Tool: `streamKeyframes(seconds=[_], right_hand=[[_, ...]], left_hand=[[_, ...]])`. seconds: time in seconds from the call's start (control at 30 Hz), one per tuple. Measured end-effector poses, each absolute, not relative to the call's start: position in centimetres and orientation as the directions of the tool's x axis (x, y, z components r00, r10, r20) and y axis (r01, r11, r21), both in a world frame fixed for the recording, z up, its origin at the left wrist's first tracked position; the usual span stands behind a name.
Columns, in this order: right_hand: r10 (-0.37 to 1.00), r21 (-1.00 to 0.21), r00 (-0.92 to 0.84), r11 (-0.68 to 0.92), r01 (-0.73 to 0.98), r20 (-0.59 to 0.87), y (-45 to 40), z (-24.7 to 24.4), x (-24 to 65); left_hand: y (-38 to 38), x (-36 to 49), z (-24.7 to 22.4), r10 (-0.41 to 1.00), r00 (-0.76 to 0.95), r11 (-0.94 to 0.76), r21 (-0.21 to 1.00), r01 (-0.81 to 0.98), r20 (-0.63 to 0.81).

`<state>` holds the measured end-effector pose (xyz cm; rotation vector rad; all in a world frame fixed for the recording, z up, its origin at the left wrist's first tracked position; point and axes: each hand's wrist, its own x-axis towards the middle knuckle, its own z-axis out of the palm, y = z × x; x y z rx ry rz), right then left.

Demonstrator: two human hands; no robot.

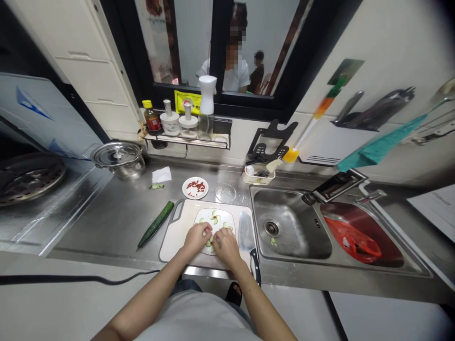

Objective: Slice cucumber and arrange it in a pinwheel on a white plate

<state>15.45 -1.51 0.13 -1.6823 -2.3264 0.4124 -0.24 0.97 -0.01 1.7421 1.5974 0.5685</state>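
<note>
A white plate (201, 216) rests on a pale cutting board (177, 237), with thin cucumber slices (214, 218) laid out in small clusters. Red bits show at the middle of some clusters. Over the plate's left part, my left hand (197, 237) has its thumb and fingers pinched together. My right hand (226, 244) is curled over the plate's right front, its fingertips close beside some slices. What either pinch holds is too small to make out. A cleaver (245, 230) lies along the board's right side, its black handle toward me.
Left of the board lies a whole cucumber (156, 225). A small white dish (202, 193) of chopped red pieces stands behind the board. To the right is a double sink (295, 253) with a red plastic bag (355, 244). A lidded steel pot (131, 166) stands back left.
</note>
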Motion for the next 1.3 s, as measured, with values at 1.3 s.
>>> streamKeyframes(seconds=[1.3], right_hand=[[0.977, -0.541, -0.194, 0.21, 0.814, 0.088, -0.9, 0.6, 17.2]], left_hand=[[19.6, -10.2, -2.7, 0.957, -0.277, 0.29, 0.385, 0.876, -0.09]])
